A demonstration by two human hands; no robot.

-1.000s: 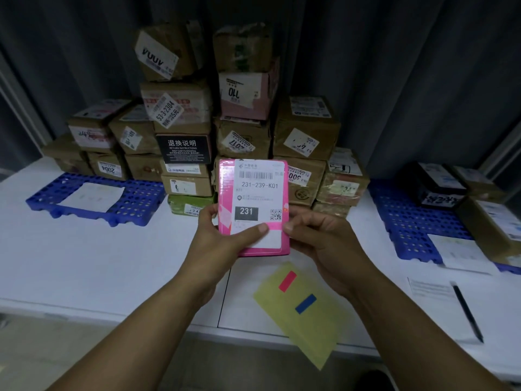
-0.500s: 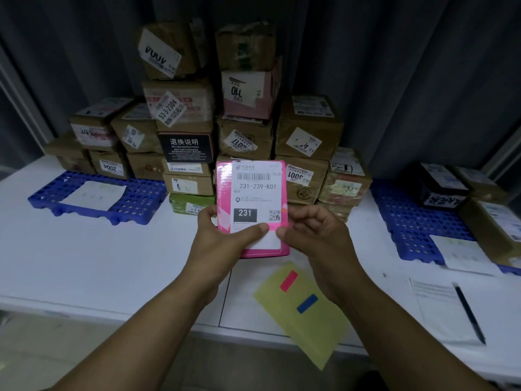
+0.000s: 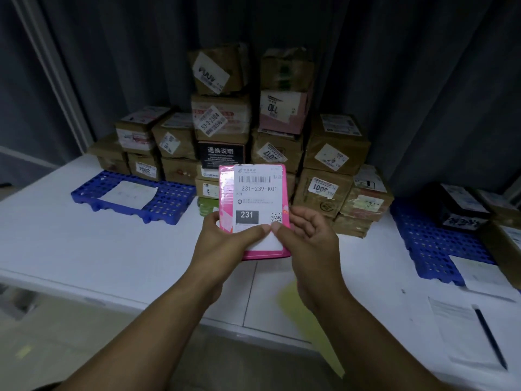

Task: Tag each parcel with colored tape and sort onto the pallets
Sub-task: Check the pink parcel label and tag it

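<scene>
I hold a flat pink parcel (image 3: 255, 193) upright above the white table (image 3: 84, 249), its white label reading 231-239-K01 facing me. My left hand (image 3: 225, 244) grips its lower left edge, thumb across the label. My right hand (image 3: 307, 238) grips the lower right edge, thumb meeting the left thumb. A yellow sheet (image 3: 304, 320) lies on the table under my right wrist; its tape strips are hidden by my arm. A blue pallet (image 3: 174, 198) sits at the left with a paper on it. Another blue pallet (image 3: 428, 241) at the right carries parcels.
A tall stack of brown cardboard parcels (image 3: 332, 153) stands at the back against a dark curtain. Dark and brown parcels (image 3: 465, 210) sit on the right pallet. A paper form with a pen (image 3: 489, 337) lies at the near right. The table's front edge runs below my forearms.
The view has swung to the left, so the stack and pallets sit further right in frame. My right thumb has slid onto the label next to the left thumb. My arm now covers the tape strips.
</scene>
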